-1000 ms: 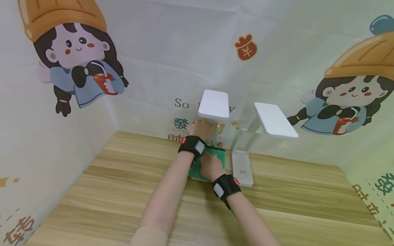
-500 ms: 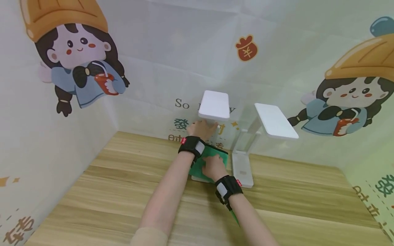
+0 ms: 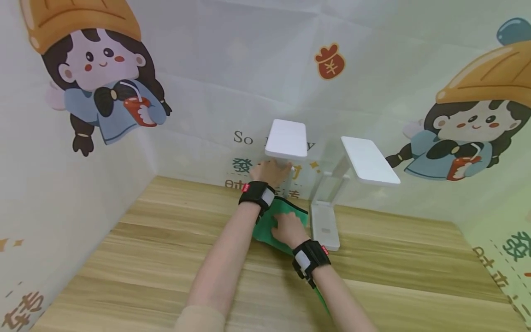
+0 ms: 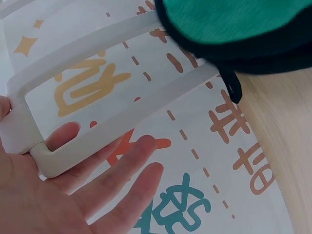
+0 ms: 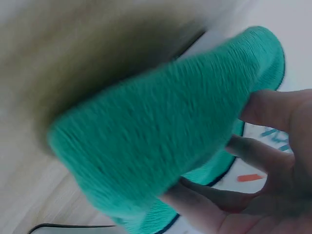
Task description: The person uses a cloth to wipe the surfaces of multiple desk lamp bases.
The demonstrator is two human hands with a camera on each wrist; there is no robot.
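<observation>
Two white desk lamps with flat rectangular heads stand near the back wall. My left hand [image 3: 269, 174] holds the left lamp [image 3: 287, 138] at the joint just under its head. In the left wrist view, the thumb and index finger are around that joint, and the other fingers spread beside the slim lamp frame [image 4: 117, 124]. My right hand [image 3: 292, 229] pinches a green cloth with dark edging [image 3: 265, 233] low over the lamp's base, which the cloth hides. The right wrist view shows the fuzzy cloth [image 5: 156, 126] bent over, fingers and thumb at its folded edge.
The second lamp [image 3: 325, 226] stands close to the right of the cloth, its head [image 3: 370, 160] tilted outward. Behind both is a printed wall sheet [image 3: 232, 106]. A thin green strip [image 3: 322, 302] trails beneath the right forearm across the wooden tabletop [image 3: 166, 267].
My right hand has shifted slightly right and toward me, drawing the cloth with it. The pale base edge seen below the cloth earlier is now covered. The left hand stays at the lamp joint.
</observation>
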